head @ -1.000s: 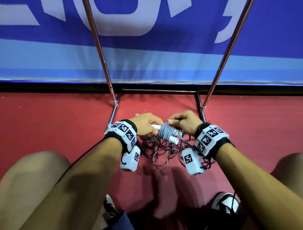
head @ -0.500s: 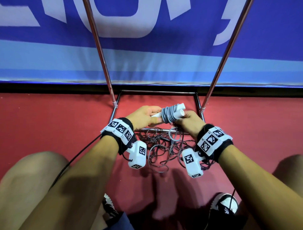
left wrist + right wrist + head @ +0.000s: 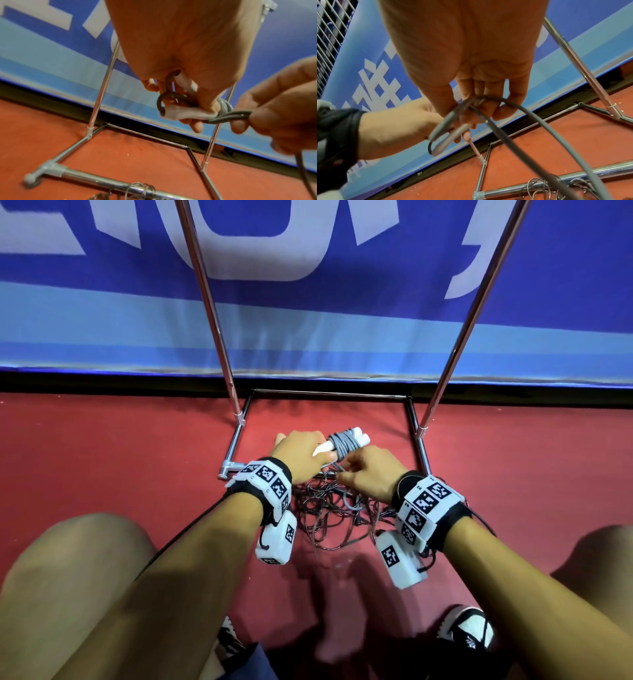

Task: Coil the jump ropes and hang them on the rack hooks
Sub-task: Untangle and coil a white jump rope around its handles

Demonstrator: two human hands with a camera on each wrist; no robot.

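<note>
Head view: left hand [image 3: 301, 451] clamped round white handles [image 3: 356, 436], wound with grey rope [image 3: 344, 444]; right hand [image 3: 368, 474] pinching rope's loose strand. Just above rack [image 3: 236, 443] base bar; loose tangle [image 3: 329, 515] on floor against that bar.

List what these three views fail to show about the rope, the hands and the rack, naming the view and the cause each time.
- Rack hooks: head view, uprights run off the top edge.
- Rope free end: right wrist view, cut by the bottom edge.
- Left hand fingertips: head view, hidden behind the hand itself.
- Right hand pinch: left wrist view, blurred.
- Wire tangle: head view, partly hidden by the wrists.
</note>
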